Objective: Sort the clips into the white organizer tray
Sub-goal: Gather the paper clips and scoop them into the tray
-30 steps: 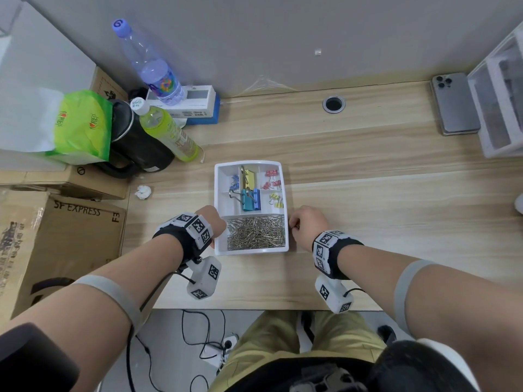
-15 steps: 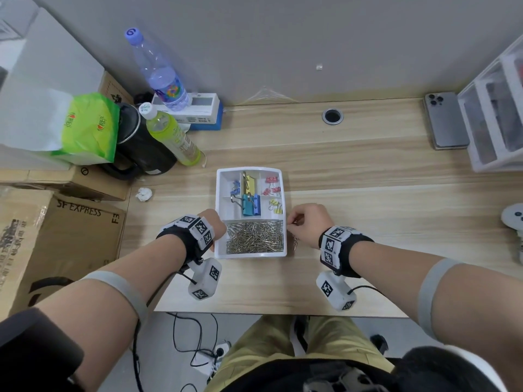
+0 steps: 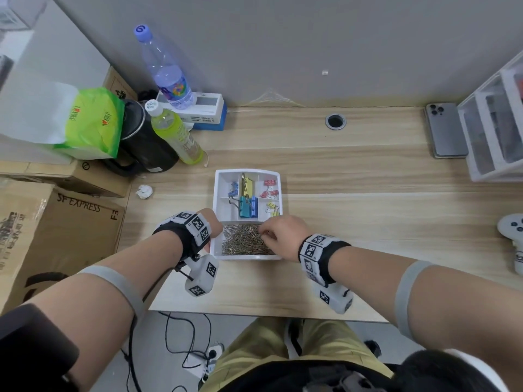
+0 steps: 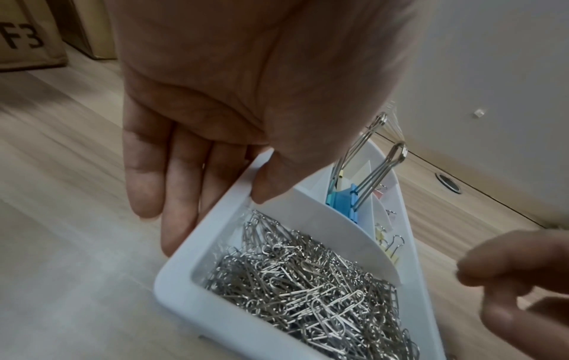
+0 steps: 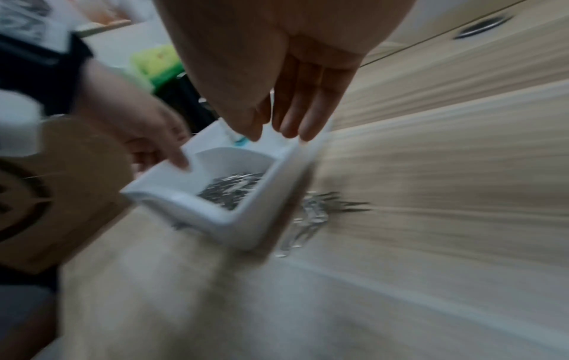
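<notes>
The white organizer tray (image 3: 249, 257) lies near the table's front edge. Its near compartment is full of silver paper clips (image 3: 243, 241) (image 4: 307, 292). The far cells hold big teal and blue binder clips (image 3: 247, 207), a yellow one (image 3: 248, 183), and small blue, red (image 3: 270, 188) and yellow ones. My left hand (image 3: 213, 224) (image 4: 215, 214) pinches the tray's left wall, thumb on the rim and straight fingers outside. My right hand (image 3: 264, 230) (image 4: 480, 280) (image 5: 270, 131) hovers over the paper clip compartment, fingertips pinched on a barely visible paper clip. Loose paper clips (image 5: 314, 212) lie outside the tray's right wall (image 5: 234, 219).
At the back left stand two bottles (image 3: 175, 134), a black kettle (image 3: 144, 145) and a green pack; cardboard boxes (image 3: 56, 230) sit at the left. A crumpled paper ball (image 3: 144, 191) lies left of the tray. At the right are a phone (image 3: 447, 131), clear drawers (image 3: 498, 125) and a game controller (image 3: 512, 230).
My right hand has moved left, from the table beside the tray's right wall to above the paper clip compartment. My left hand has stayed on the tray's left wall.
</notes>
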Available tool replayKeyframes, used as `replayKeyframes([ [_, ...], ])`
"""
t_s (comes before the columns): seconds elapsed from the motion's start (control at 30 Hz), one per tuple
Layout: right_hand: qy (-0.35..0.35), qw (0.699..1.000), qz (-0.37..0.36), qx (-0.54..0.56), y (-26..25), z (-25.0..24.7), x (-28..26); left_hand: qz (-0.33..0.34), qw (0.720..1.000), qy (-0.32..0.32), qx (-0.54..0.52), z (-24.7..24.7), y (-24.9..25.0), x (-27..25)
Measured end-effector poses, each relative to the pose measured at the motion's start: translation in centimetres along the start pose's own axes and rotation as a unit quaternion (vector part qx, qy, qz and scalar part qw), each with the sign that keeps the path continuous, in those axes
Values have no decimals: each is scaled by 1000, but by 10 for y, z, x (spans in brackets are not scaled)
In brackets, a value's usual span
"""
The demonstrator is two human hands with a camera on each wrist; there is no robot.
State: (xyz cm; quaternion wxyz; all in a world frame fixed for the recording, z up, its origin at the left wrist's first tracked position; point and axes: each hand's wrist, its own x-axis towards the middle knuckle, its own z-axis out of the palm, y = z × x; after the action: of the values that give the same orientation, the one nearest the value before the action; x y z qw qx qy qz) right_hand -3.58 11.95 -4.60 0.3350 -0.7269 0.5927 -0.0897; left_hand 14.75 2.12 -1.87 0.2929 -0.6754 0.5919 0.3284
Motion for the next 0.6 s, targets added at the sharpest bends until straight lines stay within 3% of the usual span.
replayKeyframes([
  [0.1,24,999,45,-3,23,-12,-3,-4,1000,7,11,-3,-7,0],
  [0.23,-51,988,139,-40,64,-18,-9,-13,1000,11,7,-6,-16,0],
  [0.37,-117,985,112,-62,73,-3,-15,-14,1000,-2,-7,-6,-20,0],
  [0.6,-87,994,71,-15,66,22,-11,-11,997,-52,-57,-5,-16,-3],
])
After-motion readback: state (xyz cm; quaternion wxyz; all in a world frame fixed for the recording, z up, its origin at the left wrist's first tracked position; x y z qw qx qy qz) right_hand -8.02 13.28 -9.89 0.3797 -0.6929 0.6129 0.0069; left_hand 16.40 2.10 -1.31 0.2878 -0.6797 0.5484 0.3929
